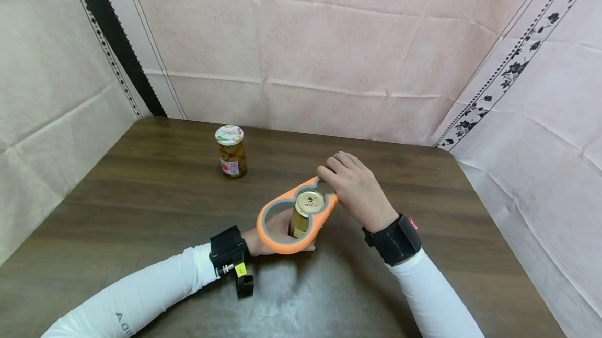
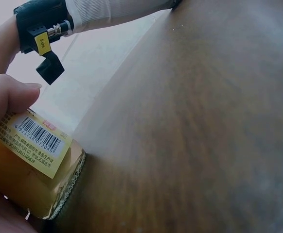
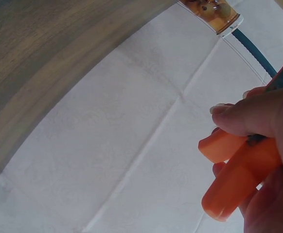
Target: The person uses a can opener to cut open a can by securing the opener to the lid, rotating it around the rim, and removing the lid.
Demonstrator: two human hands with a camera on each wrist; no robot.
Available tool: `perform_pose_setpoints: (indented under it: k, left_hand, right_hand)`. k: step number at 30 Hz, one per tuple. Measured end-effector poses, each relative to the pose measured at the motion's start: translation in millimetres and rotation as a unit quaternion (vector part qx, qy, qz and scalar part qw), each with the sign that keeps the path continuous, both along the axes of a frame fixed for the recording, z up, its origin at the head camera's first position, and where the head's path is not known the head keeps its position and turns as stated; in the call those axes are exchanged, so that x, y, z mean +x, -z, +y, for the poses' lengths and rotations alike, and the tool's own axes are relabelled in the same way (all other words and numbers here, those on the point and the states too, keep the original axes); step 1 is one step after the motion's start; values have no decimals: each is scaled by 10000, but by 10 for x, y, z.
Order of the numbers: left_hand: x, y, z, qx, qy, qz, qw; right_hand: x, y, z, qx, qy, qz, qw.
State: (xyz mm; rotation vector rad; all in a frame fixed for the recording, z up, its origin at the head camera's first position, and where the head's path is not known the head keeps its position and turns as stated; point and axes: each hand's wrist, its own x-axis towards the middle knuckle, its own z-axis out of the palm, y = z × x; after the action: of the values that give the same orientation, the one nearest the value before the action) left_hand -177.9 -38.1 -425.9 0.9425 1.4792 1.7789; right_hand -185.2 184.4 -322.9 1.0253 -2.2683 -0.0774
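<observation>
My left hand (image 1: 282, 224) grips a jar with a gold lid (image 1: 310, 202), held slightly tilted above the table. Its yellow label with a barcode (image 2: 37, 141) shows in the left wrist view, and the thumb (image 2: 15, 94) lies over the label. An orange jar opener with a grey inner lining (image 1: 282, 247) surrounds the top of this jar, the lid sitting in its narrower part. At the opener's far right end, my right hand (image 1: 352, 186) holds the handles. In the right wrist view, two orange handle ends (image 3: 241, 179) stick out below the thumb.
A second jar (image 1: 232, 158), with a white patterned lid and brown contents, stands upright at the back left of the brown wooden table (image 1: 155, 181). Pale cloth (image 1: 329, 50) hangs along the back and both sides.
</observation>
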Motion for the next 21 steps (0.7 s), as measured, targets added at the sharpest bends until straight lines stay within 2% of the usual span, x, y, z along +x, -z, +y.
perform_pose_setpoints:
  k: [2,5,8,9,11,13,16,18,20,21]
  left_hand:
    - [-3,5,-2,132,72,-187,9997]
    - [-12,10,8,-62,-156,387,9991]
    - [-18,11,10,-216,-294,723,9967]
    - [-20,10,10,-251,-317,767,9962]
    - [-26,12,10,-209,-210,529,9982]
    - [-37,17,14,-199,-159,472,9986]
    - [-57,34,30,-253,-236,735,9967]
    - [-69,46,36,-352,-354,1067,9930]
    - [-73,52,33,-383,-350,1153,9920]
    - [-72,50,29,-302,-245,1004,9942]
  right_hand:
    - [-7,2,-3,2,2,-10,10000]
    - [-14,5,-8,-11,0,-49,10000]
    - [-25,6,-13,-27,-16,-91,10000]
    - [-29,6,-16,-42,-33,-95,9999]
    - [-37,2,-22,-82,-81,-95,9999]
    - [-42,0,-26,-106,-107,-105,9998]
    - [-47,1,-32,-132,-140,-120,9997]
    - [-52,6,-33,-144,-163,-120,9997]
    - [-59,12,-35,-163,-200,-108,9996]
    - [-63,15,-37,-165,-214,-97,9996]
